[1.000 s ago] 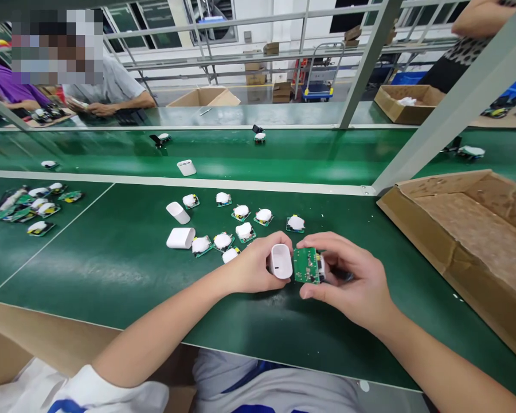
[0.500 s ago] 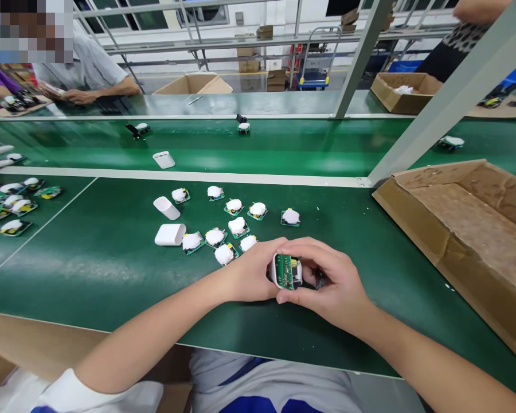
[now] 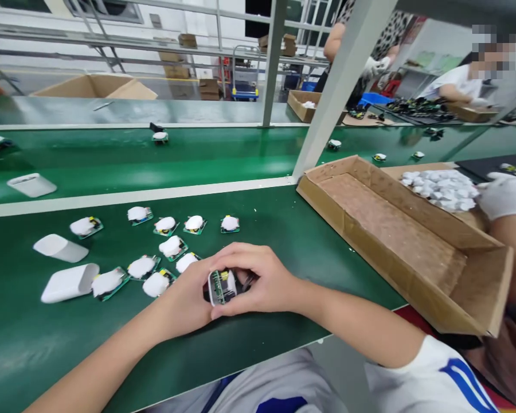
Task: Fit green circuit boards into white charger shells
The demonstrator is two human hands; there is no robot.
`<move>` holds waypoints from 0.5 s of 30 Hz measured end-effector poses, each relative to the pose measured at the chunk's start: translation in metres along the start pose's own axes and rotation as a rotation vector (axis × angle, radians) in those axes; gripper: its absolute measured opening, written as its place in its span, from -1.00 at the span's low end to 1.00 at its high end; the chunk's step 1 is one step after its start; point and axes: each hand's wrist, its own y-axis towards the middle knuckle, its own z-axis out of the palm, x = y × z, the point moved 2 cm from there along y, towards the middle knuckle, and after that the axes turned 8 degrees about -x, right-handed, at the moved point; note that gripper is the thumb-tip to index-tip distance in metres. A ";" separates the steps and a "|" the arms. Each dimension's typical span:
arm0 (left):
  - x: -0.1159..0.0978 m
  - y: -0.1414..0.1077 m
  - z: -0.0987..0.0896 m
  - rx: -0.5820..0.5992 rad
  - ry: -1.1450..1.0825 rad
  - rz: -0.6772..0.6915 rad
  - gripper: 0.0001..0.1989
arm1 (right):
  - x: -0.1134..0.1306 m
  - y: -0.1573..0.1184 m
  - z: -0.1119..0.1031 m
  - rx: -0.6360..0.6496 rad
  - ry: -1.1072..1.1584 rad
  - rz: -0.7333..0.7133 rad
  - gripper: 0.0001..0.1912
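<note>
Close to the table's front edge, my left hand (image 3: 183,310) is wrapped around a white plastic housing (image 3: 211,293), of which only the rim shows. A green circuit board (image 3: 218,287) with white and yellow parts sits partly inside that housing. From the other side, my right hand (image 3: 262,278) grips the circuit board with thumb and fingers; a dark piece shows under its palm. Several small boards topped with white pads (image 3: 167,225) lie beyond my hands. Two empty white housings, one upright-angled housing (image 3: 62,248) and one lying housing (image 3: 69,285), rest at the left.
A long cardboard box (image 3: 370,229) stands at the right, beside a pile of white pieces (image 3: 441,189) and a co-worker's gloved hand (image 3: 507,195). A metal post (image 3: 327,97) rises behind the box. The green conveyor belt (image 3: 223,158) carries boards and a white housing (image 3: 32,184).
The view has swung to the right, bringing the co-workers at the right into sight. My hands still hold the board and housing together; the board appears deeper within the rim.
</note>
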 end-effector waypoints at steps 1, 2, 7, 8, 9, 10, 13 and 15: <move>0.000 0.000 0.000 -0.001 0.011 0.007 -0.77 | -0.001 0.000 0.001 -0.004 -0.004 0.000 -0.54; 0.001 0.000 0.000 -0.007 0.017 0.010 -0.78 | -0.002 -0.001 0.002 -0.006 -0.009 0.006 -0.54; 0.001 0.000 0.001 -0.060 -0.015 -0.006 -0.75 | -0.002 -0.005 0.007 -0.036 -0.023 0.104 -0.50; 0.000 0.001 0.001 -0.078 -0.029 -0.007 -0.74 | -0.001 -0.005 0.006 -0.033 -0.038 0.148 -0.49; 0.001 0.001 0.001 -0.100 -0.040 -0.013 -0.72 | -0.001 -0.005 0.005 -0.018 -0.054 0.199 -0.47; 0.002 0.002 0.001 -0.114 -0.044 -0.023 -0.72 | -0.001 -0.004 0.003 0.005 -0.061 0.251 -0.44; 0.007 0.003 0.001 -0.133 0.024 -0.080 -0.77 | -0.003 -0.001 -0.002 0.045 -0.006 0.380 -0.37; 0.010 0.003 0.000 -0.149 0.116 -0.083 -0.80 | -0.005 0.001 -0.005 0.016 0.000 0.435 -0.44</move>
